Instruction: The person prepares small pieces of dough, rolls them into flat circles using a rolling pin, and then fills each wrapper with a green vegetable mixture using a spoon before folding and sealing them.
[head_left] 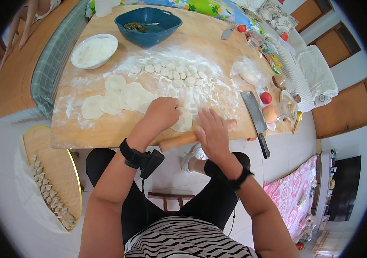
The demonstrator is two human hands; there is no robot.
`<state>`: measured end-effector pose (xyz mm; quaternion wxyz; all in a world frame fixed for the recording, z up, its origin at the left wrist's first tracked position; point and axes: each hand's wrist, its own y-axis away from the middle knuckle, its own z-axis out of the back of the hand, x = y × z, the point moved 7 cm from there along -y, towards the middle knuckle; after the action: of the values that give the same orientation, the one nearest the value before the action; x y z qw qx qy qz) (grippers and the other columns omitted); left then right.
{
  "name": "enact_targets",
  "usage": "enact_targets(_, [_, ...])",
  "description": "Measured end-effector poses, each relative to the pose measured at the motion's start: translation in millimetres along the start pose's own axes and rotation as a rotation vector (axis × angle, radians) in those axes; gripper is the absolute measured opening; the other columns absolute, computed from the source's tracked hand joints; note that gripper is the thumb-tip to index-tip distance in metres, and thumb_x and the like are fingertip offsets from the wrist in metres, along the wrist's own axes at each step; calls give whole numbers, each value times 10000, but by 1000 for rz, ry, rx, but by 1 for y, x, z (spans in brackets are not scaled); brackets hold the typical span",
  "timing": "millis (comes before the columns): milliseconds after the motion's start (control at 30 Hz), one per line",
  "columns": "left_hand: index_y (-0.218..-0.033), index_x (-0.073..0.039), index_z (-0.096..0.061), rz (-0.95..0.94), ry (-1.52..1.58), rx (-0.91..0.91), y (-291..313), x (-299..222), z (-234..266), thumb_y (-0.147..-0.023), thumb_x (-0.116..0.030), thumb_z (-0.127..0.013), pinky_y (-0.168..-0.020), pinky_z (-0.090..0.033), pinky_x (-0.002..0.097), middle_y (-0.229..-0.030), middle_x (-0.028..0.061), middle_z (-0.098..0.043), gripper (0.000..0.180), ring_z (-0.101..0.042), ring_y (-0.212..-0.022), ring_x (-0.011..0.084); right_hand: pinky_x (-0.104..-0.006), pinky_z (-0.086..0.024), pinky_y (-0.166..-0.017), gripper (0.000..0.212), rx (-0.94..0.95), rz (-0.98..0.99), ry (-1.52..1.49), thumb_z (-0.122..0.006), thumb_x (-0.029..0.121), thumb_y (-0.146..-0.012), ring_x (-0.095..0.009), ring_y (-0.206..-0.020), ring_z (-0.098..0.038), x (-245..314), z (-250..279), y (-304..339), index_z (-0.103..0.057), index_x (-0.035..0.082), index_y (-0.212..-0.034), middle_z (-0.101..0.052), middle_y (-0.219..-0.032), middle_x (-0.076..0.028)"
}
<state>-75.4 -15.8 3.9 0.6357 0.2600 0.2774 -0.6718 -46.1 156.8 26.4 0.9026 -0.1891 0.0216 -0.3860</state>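
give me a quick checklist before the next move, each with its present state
1. Right hand on rolling pin: ok, lying across it.
2. Grip of left hand on dough round: cannot tell, the contact is partly hidden.
3. Cleaver fully on table: not ok, its handle juts past the edge.
4. Flattened wrappers lying apart: not ok, they overlap.
5. Small dough pieces on the table: ok, clustered beyond the hands.

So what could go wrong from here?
The knife's handle sticks out past the edge of the table, so a bump from the right arm could knock it down. The flattened dough rounds at the left overlap, so they might stick together. The rolling pin lies near the table's front edge and could roll off if released.
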Motion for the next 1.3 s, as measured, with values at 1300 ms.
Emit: enact_targets(1300, [-741, -77, -684, 53, -258, 131, 8, -8, 2, -712, -202, -629, -665, -499, 422, -764, 143, -663, 140, -640, -730, 326, -519, -307, -1020, 450, -79, -7, 55, -514, 320, -930, -351, -1256, -432, -8, -17, -20, -502, 56, -1294, -532, -1299, -150])
